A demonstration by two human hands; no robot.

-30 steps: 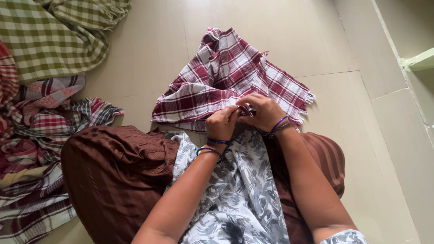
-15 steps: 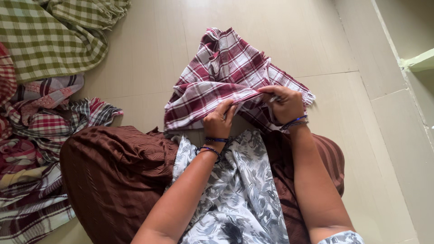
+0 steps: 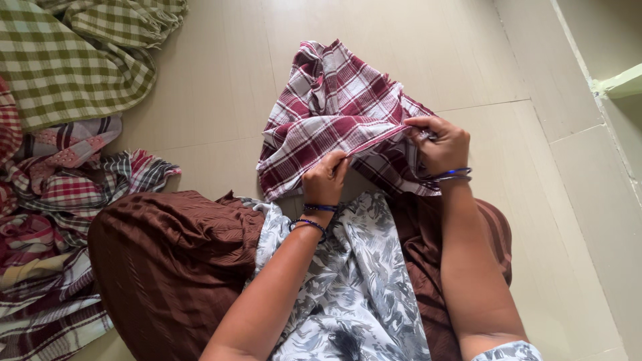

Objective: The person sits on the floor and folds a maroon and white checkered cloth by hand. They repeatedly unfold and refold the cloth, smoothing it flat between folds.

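on the pale tiled floor (image 3: pixel 221 87), just ahead of the sitter's lap, lies the maroon-and-white checked woven cloth (image 3: pixel 334 107); its near edge is lifted off the tiles and stretched between both hands.

left hand (image 3: pixel 326 180): closed in a pinch on the cloth's near folded edge, towards its left end, thumb on top. dark blue bangles at the wrist.
right hand (image 3: pixel 438 144): closed on the same edge further right, fingers curled over a bunched corner, blue bangles at the wrist. hands apart, edge roughly taut between them.

judgement on handling: the fold line runs cleaner if both pinches stay on the very edge and tension is kept even; the right-hand side looks bunched, so the layers there likely want smoothing out flat before pressing down. slack on the far side may drag into creases.

cloth appearance: soft, thin weave, broad maroon bands crossed by white, far portion rumpled and humped, left corner drooping towards the lap.

surroundings: brown pleated skirt fabric (image 3: pixel 167 254) over the knees, grey-and-white leaf-print garment (image 3: pixel 361 287) between the forearms. to the left, a green-and-cream gingham cloth (image 3: pixel 67 60) spread on the floor, and below it a heap of mixed red, black and white checked cloths (image 3: pixel 60 220). pale green wall edge (image 3: pixel 622 80) at far right.
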